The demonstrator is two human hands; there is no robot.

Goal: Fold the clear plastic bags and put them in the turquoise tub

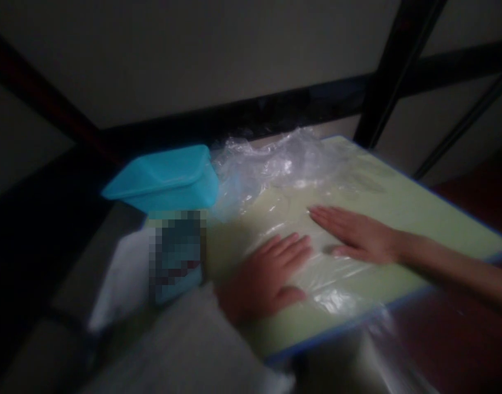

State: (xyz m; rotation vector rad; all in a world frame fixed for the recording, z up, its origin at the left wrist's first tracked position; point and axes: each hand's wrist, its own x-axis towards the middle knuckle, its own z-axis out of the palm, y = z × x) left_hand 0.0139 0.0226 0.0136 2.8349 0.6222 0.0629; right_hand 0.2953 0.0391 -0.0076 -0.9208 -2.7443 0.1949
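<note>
A clear plastic sheet (pixel 283 164) lies over a pale yellow-green tabletop with a blue edge (pixel 423 219). It is crumpled at the back, smoother in the middle, and hangs over the front edge. My left hand (pixel 271 273) rests palm down on the sheet, fingers stretched out. To its right, my right hand (pixel 353 232) also lies flat on the plastic, fingers extended and pointing left. Neither hand grips anything. The light is dim and the picture is soft.
A turquoise plastic tub (pixel 168 172) stands at the table's back left. In front of it is a pixelated, blurred-out item (pixel 179 257), beside something white (pixel 125 273). Pale grey fabric (pixel 189 345) shows at the lower left. Dark bars (pixel 398 71) cross the wall behind.
</note>
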